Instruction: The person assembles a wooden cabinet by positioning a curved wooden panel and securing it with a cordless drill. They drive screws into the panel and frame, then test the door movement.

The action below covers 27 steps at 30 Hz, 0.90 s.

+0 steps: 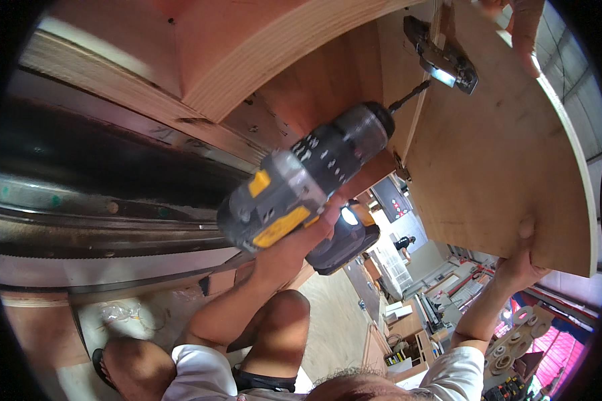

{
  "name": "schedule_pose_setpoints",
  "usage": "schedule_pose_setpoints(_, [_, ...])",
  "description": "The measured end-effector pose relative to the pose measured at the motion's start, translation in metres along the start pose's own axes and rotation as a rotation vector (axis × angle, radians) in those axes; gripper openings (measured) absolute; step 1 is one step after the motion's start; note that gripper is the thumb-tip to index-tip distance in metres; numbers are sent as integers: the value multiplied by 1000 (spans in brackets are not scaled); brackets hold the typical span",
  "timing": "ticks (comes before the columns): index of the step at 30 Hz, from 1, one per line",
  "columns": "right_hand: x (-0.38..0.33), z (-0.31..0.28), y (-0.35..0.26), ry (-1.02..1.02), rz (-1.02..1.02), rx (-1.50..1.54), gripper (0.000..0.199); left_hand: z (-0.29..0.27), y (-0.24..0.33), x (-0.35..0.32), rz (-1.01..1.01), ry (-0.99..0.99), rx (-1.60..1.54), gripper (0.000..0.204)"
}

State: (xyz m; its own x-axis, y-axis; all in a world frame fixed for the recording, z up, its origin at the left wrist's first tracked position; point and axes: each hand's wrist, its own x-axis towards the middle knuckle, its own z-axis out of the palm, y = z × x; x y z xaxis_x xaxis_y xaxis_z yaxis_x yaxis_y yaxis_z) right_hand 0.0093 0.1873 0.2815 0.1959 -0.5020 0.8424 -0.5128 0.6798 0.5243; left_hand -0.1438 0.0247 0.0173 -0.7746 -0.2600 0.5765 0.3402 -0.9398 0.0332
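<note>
Much of the scene is cut off by the round black rim of the picture, and the top of the wooden cabinet (pixel 247 53) runs out of view. The left hand (pixel 294 244) is wrapped tight around the grip of 1 grey and yellow cordless drill (pixel 301 180), its fingers mostly hidden behind the tool, so only the knuckles and thumb side show. The drill points up and to the right, and its dark bit (pixel 408 97) ends at 1 metal hinge (pixel 445 60) fixed where the cabinet wall meets 1 plywood door panel (pixel 495 154); whether the bit tip sits on a screw is too small to tell. The right hand (pixel 522 257) grips the lower edge of the door panel, thumb on the near face, the other fingers hidden behind the board. At the top edge another person's fingers (pixel 525 33) rest on the panel, cut off by the rim. Below, a bent bare knee (pixel 281 321) and 1 sandalled foot (pixel 124 364) show, and the workshop floor beyond is cluttered and hard to make out.
</note>
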Motion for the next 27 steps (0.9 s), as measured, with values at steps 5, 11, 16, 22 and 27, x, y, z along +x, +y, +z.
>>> schedule_pose_setpoints(5, [-5,6,-15,-43,0,3,47,-25,14,-26,6,-56,92,27])
schedule_pose_setpoints(11, [18,7,-55,27,-115,-120,70,-46,7,-48,53,-139,346,29])
schedule_pose_setpoints(16, [20,46,-85,73,-91,-147,63,-71,1,-71,-336,29,270,34])
schedule_pose_setpoints(22, [38,-23,-41,27,27,-105,47,-91,25,-84,395,-167,1489,32])
schedule_pose_setpoints(27, [37,-8,-47,53,-21,29,49,-112,47,-90,210,-200,1219,36])
